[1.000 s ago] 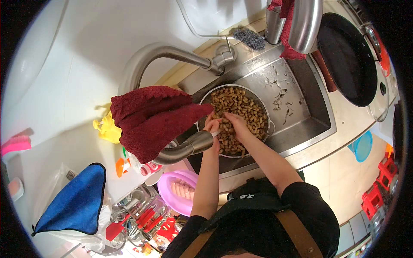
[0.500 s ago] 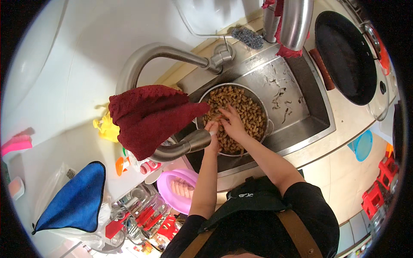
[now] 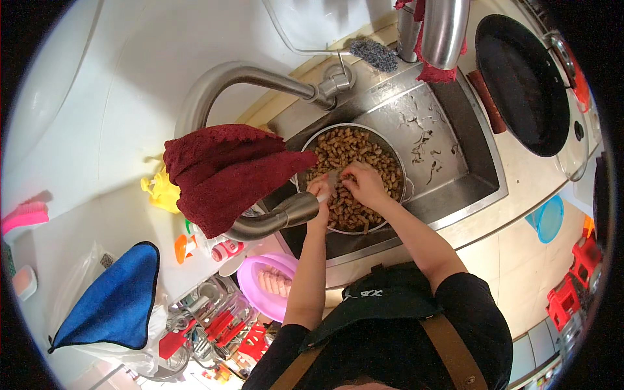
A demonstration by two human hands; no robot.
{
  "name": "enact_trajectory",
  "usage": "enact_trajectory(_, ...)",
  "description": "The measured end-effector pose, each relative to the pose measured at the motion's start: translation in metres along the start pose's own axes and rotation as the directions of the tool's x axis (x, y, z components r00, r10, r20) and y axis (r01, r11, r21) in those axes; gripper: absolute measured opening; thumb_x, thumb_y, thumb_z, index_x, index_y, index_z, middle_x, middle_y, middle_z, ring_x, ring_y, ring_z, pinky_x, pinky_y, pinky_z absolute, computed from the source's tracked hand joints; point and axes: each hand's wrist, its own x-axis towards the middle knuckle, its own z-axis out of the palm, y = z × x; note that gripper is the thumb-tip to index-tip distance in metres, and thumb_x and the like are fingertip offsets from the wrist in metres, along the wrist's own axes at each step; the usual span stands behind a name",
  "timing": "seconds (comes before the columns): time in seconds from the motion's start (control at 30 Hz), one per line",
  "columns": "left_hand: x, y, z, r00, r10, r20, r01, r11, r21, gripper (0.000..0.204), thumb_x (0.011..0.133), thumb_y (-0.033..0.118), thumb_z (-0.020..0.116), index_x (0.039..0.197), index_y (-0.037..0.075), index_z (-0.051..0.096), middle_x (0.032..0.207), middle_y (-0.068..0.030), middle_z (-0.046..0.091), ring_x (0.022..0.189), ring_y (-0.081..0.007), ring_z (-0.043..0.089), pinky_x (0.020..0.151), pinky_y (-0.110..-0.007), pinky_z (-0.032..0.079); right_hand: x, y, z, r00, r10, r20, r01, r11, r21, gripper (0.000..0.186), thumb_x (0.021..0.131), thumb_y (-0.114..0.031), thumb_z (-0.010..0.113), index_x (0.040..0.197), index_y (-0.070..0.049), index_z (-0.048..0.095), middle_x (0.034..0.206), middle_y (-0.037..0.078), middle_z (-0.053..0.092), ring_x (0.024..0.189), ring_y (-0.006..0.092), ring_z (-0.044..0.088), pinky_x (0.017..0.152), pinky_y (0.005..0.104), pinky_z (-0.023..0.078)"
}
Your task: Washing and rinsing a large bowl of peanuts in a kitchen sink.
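Note:
A round metal pot (image 3: 404, 170) full of brown unshelled peanuts (image 3: 351, 144) sits in the left part of the sink. Both hands are over the peanuts, close together. My left hand (image 3: 321, 187) is at the pot's left side with its fingers drawn together; the faucet's end hides part of it, and what it holds is too small to make out. My right hand (image 3: 365, 184) comes in from the right, fingers bent and bunched at the tips, facing the left hand. Whether a peanut is between those fingertips cannot be seen.
A curved faucet (image 3: 240, 77) draped with a dark red cloth (image 3: 227, 175) reaches over the sink (image 3: 448, 195), whose bare right part holds dark scraps. Right of it is a black frying pan (image 3: 520, 84). A pink basin (image 3: 257, 296) and a blue cloth (image 3: 120, 299) lie at left.
My right hand has moved slightly right, its fingers going from stretched out to bent. The left hand stays close to its place beneath the faucet's end.

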Motion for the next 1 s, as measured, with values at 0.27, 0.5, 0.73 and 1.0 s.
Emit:
enact_trajectory(0.27,0.007,0.026,0.006,0.999,0.017,0.032,-0.023,0.981,0.193,0.010,0.077,0.011,0.051,0.082,0.003,0.056,0.107,-0.0153,0.046,0.098,-0.0256,0.046,0.083,-0.035,0.036,-0.001,0.020,-0.014,0.983,0.046,-0.177,-0.055,0.997,-0.046,0.009,0.071,-0.012,0.056,0.079,-0.008,0.059,0.084,0.007,0.053,0.086,0.0273,0.048,0.074,0.0366,0.039)
enact_trajectory(0.5,0.006,0.057,0.019,0.984,-0.178,0.025,0.173,0.976,0.132,0.019,0.077,0.009,0.052,0.095,0.003,0.057,0.110,-0.0142,0.044,0.099,-0.0220,0.045,0.083,-0.031,0.036,-0.001,0.029,-0.014,0.988,0.037,-0.151,-0.026,0.997,0.073,0.011,0.071,-0.009,0.054,0.082,-0.008,0.058,0.085,0.008,0.053,0.080,0.0270,0.051,0.069,0.0354,0.042)
enact_trajectory(0.73,0.012,0.045,0.022,0.761,-0.649,0.022,0.637,0.739,-0.218,0.027,0.080,0.015,0.053,0.102,-0.001,0.053,0.101,-0.0081,0.055,0.086,-0.0142,0.053,0.075,-0.025,0.041,0.002,0.052,0.005,0.935,0.344,-0.090,-0.311,0.914,0.260,0.017,0.073,-0.005,0.054,0.089,-0.002,0.057,0.084,0.010,0.056,0.076,0.0230,0.055,0.066,0.0315,0.044)
enact_trajectory(1.0,0.044,-0.031,-0.009,0.919,-0.354,-0.174,0.372,0.924,0.089,0.043,0.079,0.028,0.053,0.109,-0.003,0.048,0.093,-0.0109,0.057,0.080,-0.0159,0.054,0.067,-0.025,0.042,0.046,0.059,0.013,0.952,0.265,-0.150,-0.286,0.948,-0.138,0.016,0.074,-0.008,0.047,0.083,0.002,0.055,0.088,0.022,0.051,0.083,0.0356,0.050,0.070,0.0417,0.041)
